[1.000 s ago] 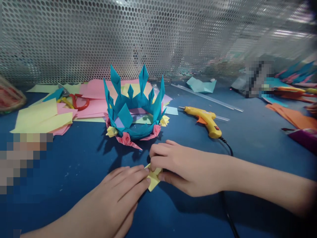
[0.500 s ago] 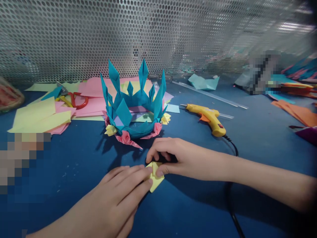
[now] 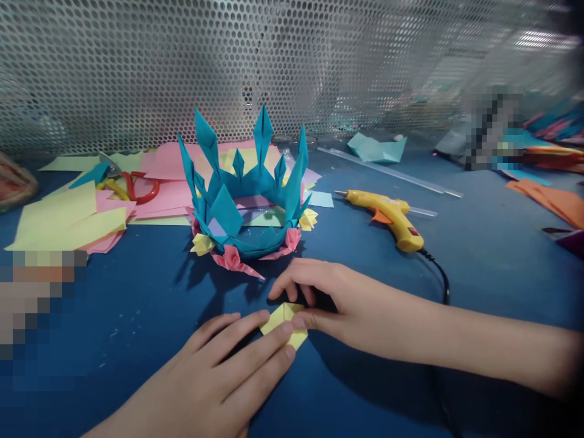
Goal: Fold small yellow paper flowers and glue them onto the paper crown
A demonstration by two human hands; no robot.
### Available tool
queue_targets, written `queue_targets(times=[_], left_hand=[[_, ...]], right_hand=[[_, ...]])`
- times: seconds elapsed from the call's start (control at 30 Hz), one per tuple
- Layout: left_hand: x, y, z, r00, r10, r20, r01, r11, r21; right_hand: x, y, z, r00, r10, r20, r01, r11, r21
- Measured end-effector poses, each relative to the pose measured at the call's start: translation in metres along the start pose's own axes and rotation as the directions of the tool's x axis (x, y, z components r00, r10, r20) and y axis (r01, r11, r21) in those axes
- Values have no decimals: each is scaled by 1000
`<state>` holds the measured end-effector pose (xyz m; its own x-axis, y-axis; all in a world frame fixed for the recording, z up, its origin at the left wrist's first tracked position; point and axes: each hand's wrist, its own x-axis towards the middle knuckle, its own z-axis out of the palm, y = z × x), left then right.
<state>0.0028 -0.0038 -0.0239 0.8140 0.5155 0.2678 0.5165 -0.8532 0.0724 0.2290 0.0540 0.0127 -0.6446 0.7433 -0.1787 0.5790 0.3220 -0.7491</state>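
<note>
A small folded yellow paper piece (image 3: 283, 320) lies on the blue table near its front. My left hand (image 3: 223, 371) rests flat with its fingers stretched out, and the fingertips press on the paper's lower left part. My right hand (image 3: 340, 299) comes in from the right and pinches the paper's right edge between thumb and fingers. Just behind my hands stands a teal origami crown (image 3: 246, 188) with tall points and small pink and yellow paper flowers round its base.
A yellow glue gun (image 3: 387, 216) with a black cord lies right of the crown. Loose yellow and pink sheets (image 3: 68, 219) and red-handled scissors (image 3: 139, 185) sit at back left. A perforated metal screen (image 3: 292, 67) closes the back. Orange paper (image 3: 552, 204) lies far right.
My right hand has slid slightly right and down along the yellow paper, uncovering more of it. My left fingers shifted a little right on it. The view has tilted slightly.
</note>
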Motion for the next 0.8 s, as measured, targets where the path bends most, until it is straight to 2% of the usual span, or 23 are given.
queue_targets(times=[0.1,0.23,0.4,0.63,0.73,0.8], left_hand=[[1,-1,-5,997,16,81,-19,999,37],[1,-2,-4,996,79,44,-84,989,125],[-2,0,9,997,25,-75,-19,996,86],[-3,-1,7,1000,22,-15,-21,999,42],[-3,-1,7,999,35,-9,-34,997,71],[-3,-1,8,999,45,-24,-43,996,82]], right_hand=[[-2,2,3,1000,-2,-19,2,1000,-18],[-3,4,5,1000,-19,-21,18,999,-36],[-4,6,-2,998,12,54,-11,1000,-18],[-3,5,-18,988,46,150,-54,997,52],[0,4,-10,996,70,46,-75,989,127],[1,4,-1,996,75,-56,-70,993,98]])
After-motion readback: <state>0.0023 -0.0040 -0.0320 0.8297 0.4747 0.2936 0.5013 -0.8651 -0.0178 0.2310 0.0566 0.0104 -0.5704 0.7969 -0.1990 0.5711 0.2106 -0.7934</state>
